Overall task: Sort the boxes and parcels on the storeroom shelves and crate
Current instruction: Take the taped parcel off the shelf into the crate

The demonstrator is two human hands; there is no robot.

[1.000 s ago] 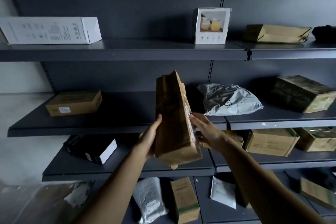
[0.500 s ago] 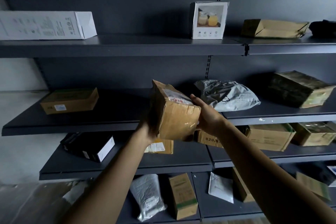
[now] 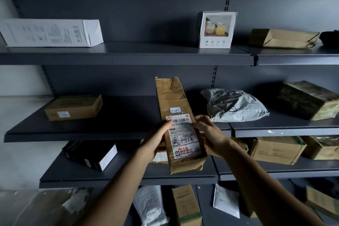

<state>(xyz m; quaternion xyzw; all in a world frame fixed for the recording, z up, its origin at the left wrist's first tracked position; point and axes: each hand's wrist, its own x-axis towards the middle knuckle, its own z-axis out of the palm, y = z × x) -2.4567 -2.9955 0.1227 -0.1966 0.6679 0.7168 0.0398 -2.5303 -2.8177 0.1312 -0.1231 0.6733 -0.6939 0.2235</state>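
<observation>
Fingers (image 3: 200, 118) of the right hand (image 3: 213, 138) are curled round the right edge of a long brown cardboard parcel (image 3: 174, 97). The left hand (image 3: 156, 140) clamps the opposite edge with its thumb over the corner of the white printed shipping label (image 3: 183, 139), so both hands have a proper grip, nothing loose. The parcel is up in the air, standing on end and leaning a bit left, label facing the camera, in front of the dark grey metal middle shelf (image 3: 110, 130) and not resting on anything. On that shelf there's a crinkly grey plastic mailer bag (image 3: 236, 108) just to its right and a small flat brown carton (image 3: 73, 107) well off to the left, with bare shelf between. My read: this is the check-the-label step, working out where it belongs. Next move is probably laying it flat in that gap, and it'd need tipping over first, since it looks too tall and too dented on top to stand safely.
</observation>
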